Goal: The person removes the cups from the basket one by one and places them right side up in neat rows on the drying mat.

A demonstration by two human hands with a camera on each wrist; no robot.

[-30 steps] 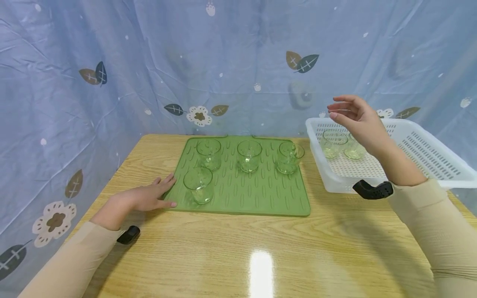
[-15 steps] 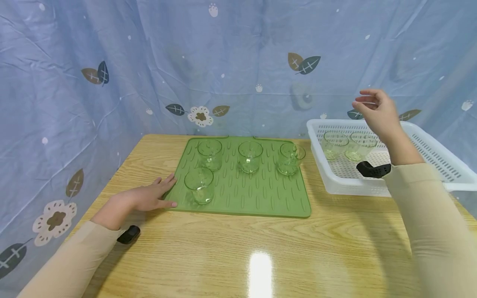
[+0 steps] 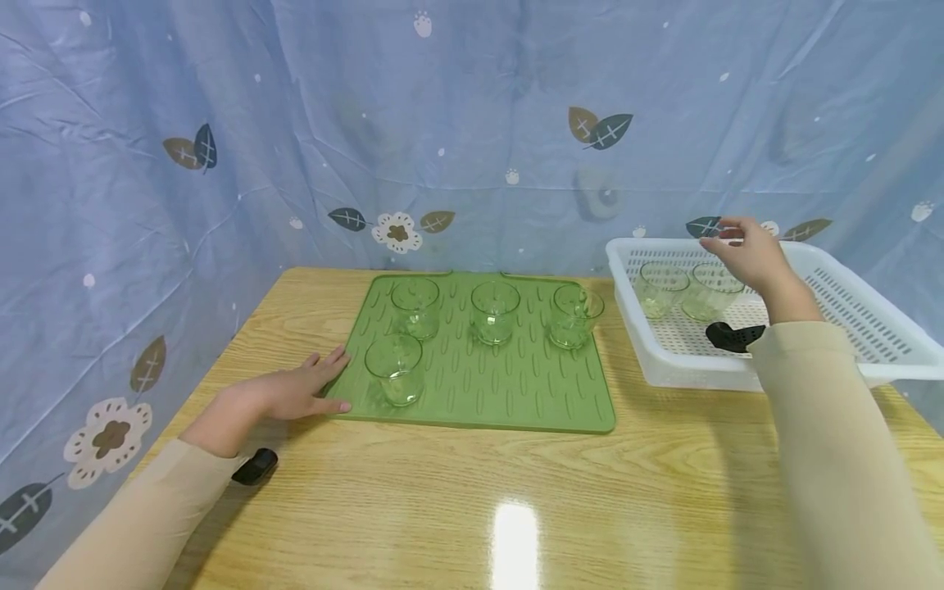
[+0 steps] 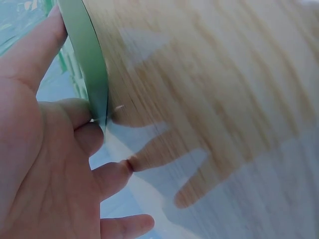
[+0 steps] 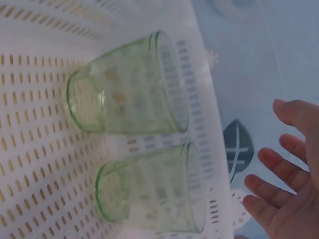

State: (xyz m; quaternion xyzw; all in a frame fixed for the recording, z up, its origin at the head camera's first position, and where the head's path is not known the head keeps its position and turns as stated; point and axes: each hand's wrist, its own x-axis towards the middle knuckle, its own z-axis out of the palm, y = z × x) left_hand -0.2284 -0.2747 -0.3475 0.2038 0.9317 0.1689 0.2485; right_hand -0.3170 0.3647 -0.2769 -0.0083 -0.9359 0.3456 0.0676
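My left hand (image 3: pixel 298 388) rests at the left edge of a green ridged drying mat (image 3: pixel 479 393). In the left wrist view its thumb lies along the mat's rim (image 4: pixel 87 59), with the fingers spread at the edge and on the table. Over a white plastic basket (image 3: pixel 664 369) hovers my right hand (image 3: pixel 752 258), fingers loosely bent, holding nothing. Just below and left of it, two clear greenish glasses stand upright in the basket: the nearer-to-hand glass (image 3: pixel 711 293) and its neighbour (image 3: pixel 661 291). The right wrist view shows both glasses, one (image 5: pixel 127 92) beside the other (image 5: pixel 152 194), apart from the fingers.
Several similar glasses stand on the mat: a front left glass (image 3: pixel 396 373), a back left glass (image 3: pixel 416 311), a middle glass (image 3: pixel 495 314) and a right glass (image 3: pixel 574 318). A wooden table (image 3: pixel 413 508) carries everything. A blue patterned curtain (image 3: pixel 472 106) hangs behind.
My right hand has moved right from above the basket's left side, then lowered toward the glass there. The left hand and the glasses have stayed put.
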